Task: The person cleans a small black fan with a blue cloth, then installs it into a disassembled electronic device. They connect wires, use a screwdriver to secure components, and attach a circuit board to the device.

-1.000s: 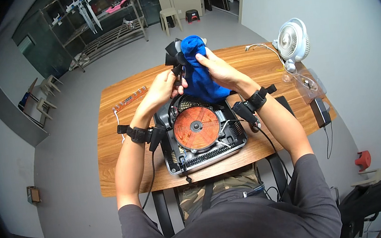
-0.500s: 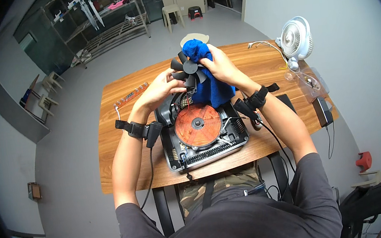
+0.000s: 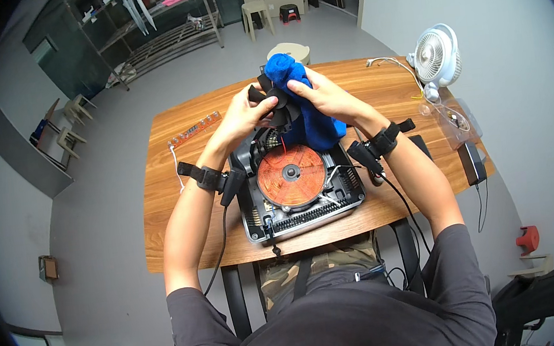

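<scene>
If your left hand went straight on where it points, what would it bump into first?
Beyond the black fan it holds, the left hand would probably meet the blue cloth first, though depth is unclear.

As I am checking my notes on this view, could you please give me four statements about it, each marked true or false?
1. The left hand holds the black fan. True.
2. The right hand holds nothing. False: it holds the blue cloth.
3. The coil sits in the casing. True.
4. The white fan stands at the left end of the table. False: it stands at the right end.
</scene>
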Available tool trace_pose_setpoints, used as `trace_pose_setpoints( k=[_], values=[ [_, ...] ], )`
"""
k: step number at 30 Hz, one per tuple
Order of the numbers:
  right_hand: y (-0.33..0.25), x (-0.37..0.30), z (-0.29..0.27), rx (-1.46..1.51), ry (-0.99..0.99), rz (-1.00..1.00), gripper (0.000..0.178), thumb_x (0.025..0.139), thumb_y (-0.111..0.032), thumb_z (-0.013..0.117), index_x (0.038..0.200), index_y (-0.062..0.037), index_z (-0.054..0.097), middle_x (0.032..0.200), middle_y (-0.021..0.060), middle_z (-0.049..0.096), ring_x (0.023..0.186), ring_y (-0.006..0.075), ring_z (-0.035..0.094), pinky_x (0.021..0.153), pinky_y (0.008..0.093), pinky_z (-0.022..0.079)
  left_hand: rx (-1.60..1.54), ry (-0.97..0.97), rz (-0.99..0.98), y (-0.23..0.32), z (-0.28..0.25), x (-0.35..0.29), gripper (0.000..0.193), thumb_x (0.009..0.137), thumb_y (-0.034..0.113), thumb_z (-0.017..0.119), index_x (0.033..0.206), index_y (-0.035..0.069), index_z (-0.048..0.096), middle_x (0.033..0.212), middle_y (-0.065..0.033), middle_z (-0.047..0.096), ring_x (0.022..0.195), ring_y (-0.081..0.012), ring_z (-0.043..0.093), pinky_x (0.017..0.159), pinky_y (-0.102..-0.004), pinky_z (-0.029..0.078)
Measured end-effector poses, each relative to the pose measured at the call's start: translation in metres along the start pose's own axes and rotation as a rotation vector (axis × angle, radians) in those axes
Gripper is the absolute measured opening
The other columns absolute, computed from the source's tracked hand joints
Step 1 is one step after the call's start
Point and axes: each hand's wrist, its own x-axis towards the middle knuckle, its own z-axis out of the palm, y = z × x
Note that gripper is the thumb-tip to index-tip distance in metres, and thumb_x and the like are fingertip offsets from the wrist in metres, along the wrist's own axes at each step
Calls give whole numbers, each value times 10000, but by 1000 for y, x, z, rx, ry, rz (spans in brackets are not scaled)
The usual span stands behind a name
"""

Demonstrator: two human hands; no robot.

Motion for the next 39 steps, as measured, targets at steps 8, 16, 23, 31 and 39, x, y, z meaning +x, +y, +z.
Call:
trace_pose_setpoints(
  k=[8,16,23,31,39],
  values=[
    [-1,-2,-10,-478,103,-93,309,972,-111,633,1251,20,635,1111,92,716,1041,160,644,957,337,514,-27,3,-29,1,4,-16,409,975,299,727,1258,46,575,902,22,597,756,-75,604,720,-270,574],
    [-12,-11,-20,125,137,193,400,1066,-347,560,1273,-11,629,1078,51,685,947,107,638,852,300,542,-30,82,-43,6,-9,-25,317,981,279,718,1179,63,598,941,11,620,828,-71,629,682,-250,584],
    [-6,-9,15,172,-13,92,458,1070,-249,539,1464,-33,448,1322,111,598,1201,196,576,1076,366,457,-84,189,-7,1,9,-6,297,989,239,701,1185,41,598,980,-11,643,862,-94,647,696,-302,639],
    [10,-7,14,-445,138,69,511,1067,-409,460,1423,-45,508,1387,256,431,1363,396,348,1172,489,287,-36,243,-8,5,18,-11,302,971,218,727,1188,58,591,914,-4,648,806,-100,642,667,-291,610],
    [20,-9,6,-457,103,-204,400,987,-201,633,1335,-11,586,1292,217,479,1226,359,472,1099,425,385,-34,263,-24,-6,15,-4,281,1002,195,666,1204,29,563,998,-56,673,834,-132,681,707,-321,631]
  ],
)
